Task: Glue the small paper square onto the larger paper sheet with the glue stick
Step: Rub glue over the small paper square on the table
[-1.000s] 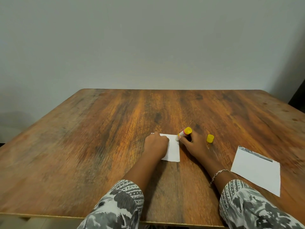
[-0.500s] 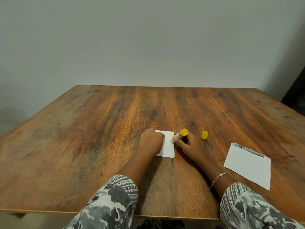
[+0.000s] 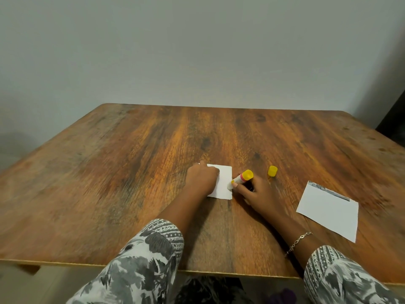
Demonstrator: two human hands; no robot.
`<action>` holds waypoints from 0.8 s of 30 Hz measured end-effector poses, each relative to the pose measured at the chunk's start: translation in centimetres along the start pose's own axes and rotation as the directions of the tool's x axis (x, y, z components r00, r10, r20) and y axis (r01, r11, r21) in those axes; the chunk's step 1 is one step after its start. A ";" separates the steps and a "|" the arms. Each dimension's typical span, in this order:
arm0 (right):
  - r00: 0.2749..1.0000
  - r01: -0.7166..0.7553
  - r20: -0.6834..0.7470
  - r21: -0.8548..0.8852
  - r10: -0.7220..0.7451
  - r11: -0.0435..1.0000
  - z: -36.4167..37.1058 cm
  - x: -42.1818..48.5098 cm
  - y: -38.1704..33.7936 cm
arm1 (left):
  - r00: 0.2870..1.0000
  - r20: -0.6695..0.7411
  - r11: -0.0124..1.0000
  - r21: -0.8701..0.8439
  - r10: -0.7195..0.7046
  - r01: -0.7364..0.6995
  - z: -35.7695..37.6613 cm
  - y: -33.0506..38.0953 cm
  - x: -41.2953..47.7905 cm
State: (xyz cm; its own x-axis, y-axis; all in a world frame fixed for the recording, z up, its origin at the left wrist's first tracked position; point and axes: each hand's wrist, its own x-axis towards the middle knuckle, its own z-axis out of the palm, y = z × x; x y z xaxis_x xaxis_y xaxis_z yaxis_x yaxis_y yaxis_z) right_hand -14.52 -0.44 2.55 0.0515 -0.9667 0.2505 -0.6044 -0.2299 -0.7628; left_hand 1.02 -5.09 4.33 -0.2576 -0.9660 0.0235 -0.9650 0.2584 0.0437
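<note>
White paper square (image 3: 224, 183): your left hand (image 3: 202, 179) presses it flat, fingers bent. Glue stick (image 3: 241, 179): pinched by your right hand (image 3: 255, 191), tilted, tip on the square's right edge.

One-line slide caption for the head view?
Left hand pins the small paper square while the right hand presses the glue stick to its right edge.

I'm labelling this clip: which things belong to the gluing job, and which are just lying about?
Job: small paper square under the left hand; glue stick in the right hand; larger paper sheet.
Lying about: yellow cap, off the stick; bracelet on the right wrist.
</note>
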 end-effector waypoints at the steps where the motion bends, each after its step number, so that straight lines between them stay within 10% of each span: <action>1: 1.000 -0.001 0.003 -0.001 0.001 1.000 0.0 -0.2 -0.1 | 1.000 0.004 1.000 -0.001 0.000 0.000 0.0 0.0 0.0; 16: 0.999 0.021 0.035 0.084 -0.024 0.996 -0.4 -2.1 -1.1 | 1.000 -0.005 1.000 0.012 0.021 -0.021 0.2 -0.2 0.2; 24: 0.987 -0.127 -0.033 0.433 0.156 0.892 -0.7 -1.8 -0.7 | 0.998 -0.039 0.998 0.044 0.039 -0.037 0.4 -0.3 -0.2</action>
State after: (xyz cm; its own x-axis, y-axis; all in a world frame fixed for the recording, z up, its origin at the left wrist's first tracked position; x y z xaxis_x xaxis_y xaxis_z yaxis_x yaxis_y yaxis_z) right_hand -14.80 1.51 3.04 -0.0701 -0.9865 0.1480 -0.2014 -0.1313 -0.9707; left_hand 1.33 -5.01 3.90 -0.2931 -0.9540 0.0637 -0.9559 0.2936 -0.0011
